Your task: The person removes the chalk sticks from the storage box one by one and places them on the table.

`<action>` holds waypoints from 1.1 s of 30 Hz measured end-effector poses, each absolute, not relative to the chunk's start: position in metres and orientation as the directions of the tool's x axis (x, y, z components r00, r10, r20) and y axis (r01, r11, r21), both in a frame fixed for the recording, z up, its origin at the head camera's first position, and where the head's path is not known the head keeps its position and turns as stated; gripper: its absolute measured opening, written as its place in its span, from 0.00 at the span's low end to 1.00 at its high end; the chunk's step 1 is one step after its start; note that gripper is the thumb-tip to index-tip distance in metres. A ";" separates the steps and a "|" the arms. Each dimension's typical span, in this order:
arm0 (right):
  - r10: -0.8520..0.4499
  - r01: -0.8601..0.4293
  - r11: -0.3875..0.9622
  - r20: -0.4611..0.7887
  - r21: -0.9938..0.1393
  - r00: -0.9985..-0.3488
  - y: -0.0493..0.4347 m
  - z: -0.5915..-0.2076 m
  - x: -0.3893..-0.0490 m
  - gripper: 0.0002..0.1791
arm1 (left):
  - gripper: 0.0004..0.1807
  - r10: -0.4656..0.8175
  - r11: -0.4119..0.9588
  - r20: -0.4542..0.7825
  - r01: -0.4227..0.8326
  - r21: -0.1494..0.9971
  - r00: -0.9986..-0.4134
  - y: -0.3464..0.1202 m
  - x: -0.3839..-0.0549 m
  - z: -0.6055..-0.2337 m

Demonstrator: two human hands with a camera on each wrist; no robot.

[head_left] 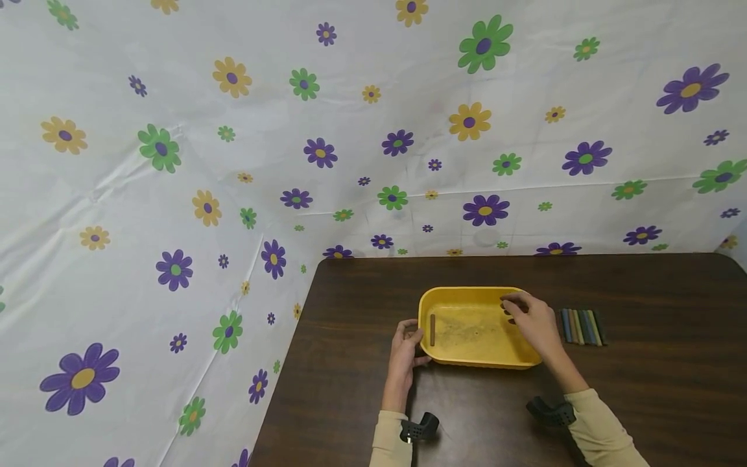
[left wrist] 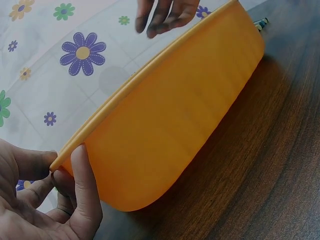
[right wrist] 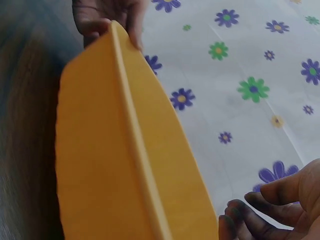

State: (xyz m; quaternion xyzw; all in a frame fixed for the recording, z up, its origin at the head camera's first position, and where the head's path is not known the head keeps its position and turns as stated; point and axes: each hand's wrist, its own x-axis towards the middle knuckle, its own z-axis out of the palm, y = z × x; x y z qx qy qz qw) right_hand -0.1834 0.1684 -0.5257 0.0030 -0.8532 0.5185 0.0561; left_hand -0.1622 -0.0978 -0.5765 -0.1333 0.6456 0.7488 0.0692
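A yellow plastic tray [head_left: 475,334] sits on the dark wooden table, its floor smudged grey. My left hand [head_left: 403,347] grips the tray's left end, thumb on the rim and fingers against the outer wall, as the left wrist view shows up close. Inside the tray, along that same end, lies one brown stick [head_left: 432,330] like a pastel or chalk. Over the tray's right end hovers my right hand [head_left: 532,322], fingers loosely bent and nothing between them. Dark smudges mark its fingertips [right wrist: 235,210] in the right wrist view.
Several coloured sticks [head_left: 581,327] lie side by side on the table [head_left: 659,389] just right of the tray. A white flowered cloth [head_left: 408,175] hangs behind the table and along its left side. Each wrist wears a black camera mount [head_left: 420,428].
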 end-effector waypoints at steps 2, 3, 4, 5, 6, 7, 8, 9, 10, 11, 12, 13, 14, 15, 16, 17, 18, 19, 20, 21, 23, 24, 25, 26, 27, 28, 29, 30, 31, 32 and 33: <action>0.038 -0.067 0.458 0.095 -0.886 -0.995 0.161 -0.528 -0.184 0.17 | 0.17 -0.067 -0.157 -0.284 -0.271 0.950 -0.956 -0.098 -0.162 -0.577; 0.030 -0.069 0.457 0.093 -0.887 -0.995 0.158 -0.529 -0.185 0.17 | 0.17 -0.065 -0.157 -0.279 -0.267 0.951 -0.958 -0.098 -0.162 -0.577; 0.022 -0.069 0.455 0.089 -0.888 -0.996 0.155 -0.530 -0.186 0.17 | 0.17 -0.062 -0.157 -0.277 -0.265 0.951 -0.959 -0.098 -0.162 -0.576; 0.016 -0.067 0.456 0.084 -0.888 -0.996 0.152 -0.532 -0.186 0.16 | 0.17 -0.060 -0.160 -0.276 -0.264 0.951 -0.959 -0.098 -0.162 -0.576; 0.008 -0.065 0.452 0.078 -0.890 -0.997 0.148 -0.533 -0.187 0.16 | 0.18 -0.060 -0.163 -0.278 -0.265 0.950 -0.959 -0.098 -0.161 -0.576; 0.000 -0.062 0.448 0.070 -0.892 -0.998 0.145 -0.534 -0.187 0.16 | 0.18 -0.060 -0.166 -0.279 -0.266 0.949 -0.958 -0.098 -0.161 -0.575; -0.005 -0.057 0.448 0.062 -0.892 -0.998 0.142 -0.535 -0.188 0.16 | 0.18 -0.058 -0.168 -0.278 -0.265 0.949 -0.959 -0.098 -0.161 -0.575; -0.011 -0.051 0.445 0.052 -0.894 -0.999 0.139 -0.537 -0.188 0.16 | 0.18 -0.056 -0.169 -0.277 -0.264 0.950 -0.959 -0.098 -0.161 -0.574; -0.017 -0.045 0.438 0.042 -0.898 -0.999 0.136 -0.538 -0.188 0.16 | 0.18 -0.056 -0.171 -0.277 -0.264 0.949 -0.959 -0.098 -0.161 -0.574; -0.022 -0.039 0.435 0.033 -0.900 -0.999 0.133 -0.538 -0.188 0.16 | 0.18 -0.057 -0.173 -0.278 -0.264 0.949 -0.959 -0.097 -0.161 -0.574; -0.029 -0.034 0.431 0.024 -0.902 -0.999 0.130 -0.540 -0.188 0.16 | 0.18 -0.057 -0.172 -0.276 -0.263 0.949 -0.959 -0.097 -0.161 -0.575; -0.035 -0.028 0.425 0.014 -0.905 -0.999 0.127 -0.541 -0.188 0.16 | 0.18 -0.058 -0.173 -0.278 -0.264 0.949 -0.959 -0.097 -0.161 -0.575; -0.042 -0.023 0.419 0.006 -0.908 -0.999 0.124 -0.542 -0.188 0.17 | 0.18 -0.058 -0.173 -0.276 -0.263 0.949 -0.959 -0.097 -0.161 -0.576; -0.047 -0.016 0.409 -0.003 -0.912 -0.999 0.120 -0.542 -0.188 0.17 | 0.18 -0.060 -0.175 -0.278 -0.265 0.948 -0.959 -0.097 -0.162 -0.576; -0.051 -0.011 0.401 -0.010 -0.916 -0.999 0.117 -0.543 -0.188 0.17 | 0.17 -0.061 -0.177 -0.280 -0.266 0.948 -0.958 -0.097 -0.162 -0.576; -0.053 -0.006 0.395 -0.017 -0.919 -0.998 0.114 -0.544 -0.188 0.18 | 0.17 -0.063 -0.179 -0.285 -0.270 0.946 -0.957 -0.097 -0.162 -0.576; -0.058 0.000 0.385 -0.024 -0.923 -0.998 0.111 -0.546 -0.188 0.18 | 0.17 -0.065 -0.182 -0.289 -0.273 0.945 -0.955 -0.097 -0.163 -0.576; -0.061 0.004 0.379 -0.029 -0.925 -0.998 0.108 -0.546 -0.188 0.18 | 0.17 -0.068 -0.184 -0.294 -0.277 0.943 -0.953 -0.096 -0.163 -0.576; -0.062 0.007 0.381 -0.033 -0.925 -0.998 0.105 -0.548 -0.188 0.19 | 0.16 -0.070 -0.184 -0.295 -0.278 0.943 -0.953 -0.096 -0.163 -0.576; -0.063 0.008 0.381 -0.035 -0.924 -0.997 0.101 -0.549 -0.188 0.19 | 0.16 -0.071 -0.185 -0.298 -0.281 0.942 -0.952 -0.096 -0.163 -0.576; -0.066 0.008 0.391 -0.036 -0.920 -0.997 0.096 -0.552 -0.188 0.18 | 0.16 -0.072 -0.181 -0.298 -0.282 0.942 -0.952 -0.096 -0.163 -0.576; -0.067 0.009 0.395 -0.039 -0.919 -0.997 0.093 -0.553 -0.188 0.18 | 0.16 -0.072 -0.180 -0.298 -0.281 0.943 -0.952 -0.096 -0.163 -0.576; -0.068 0.012 0.395 -0.042 -0.919 -0.997 0.091 -0.555 -0.189 0.18 | 0.16 -0.072 -0.178 -0.294 -0.278 0.944 -0.953 -0.096 -0.163 -0.577; -0.068 0.016 0.393 -0.046 -0.919 -0.997 0.088 -0.556 -0.189 0.18 | 0.16 -0.070 -0.175 -0.289 -0.274 0.946 -0.955 -0.096 -0.163 -0.577; -0.071 0.019 0.388 -0.051 -0.922 -0.996 0.086 -0.557 -0.189 0.18 | 0.16 -0.067 -0.173 -0.284 -0.270 0.947 -0.956 -0.096 -0.163 -0.577; -0.072 0.025 0.384 -0.056 -0.923 -0.996 0.083 -0.559 -0.190 0.18 | 0.16 -0.064 -0.173 -0.279 -0.265 0.949 -0.958 -0.096 -0.162 -0.577; -0.073 0.029 0.380 -0.062 -0.924 -0.995 0.081 -0.560 -0.190 0.18 | 0.16 -0.062 -0.172 -0.274 -0.260 0.950 -0.960 -0.096 -0.162 -0.577; -0.075 0.033 0.378 -0.066 -0.925 -0.995 0.079 -0.561 -0.191 0.18 | 0.16 -0.060 -0.170 -0.270 -0.256 0.952 -0.961 -0.096 -0.162 -0.577; -0.077 0.035 0.374 -0.069 -0.927 -0.995 0.076 -0.562 -0.192 0.18 | 0.17 -0.058 -0.166 -0.263 -0.251 0.954 -0.963 -0.097 -0.162 -0.577; -0.079 0.036 0.377 -0.070 -0.925 -0.994 0.074 -0.563 -0.192 0.18 | 0.17 -0.059 -0.166 -0.265 -0.253 0.953 -0.962 -0.097 -0.162 -0.577; -0.079 0.035 0.382 -0.071 -0.923 -0.994 0.071 -0.564 -0.193 0.18 | 0.17 -0.061 -0.166 -0.267 -0.254 0.953 -0.962 -0.097 -0.162 -0.576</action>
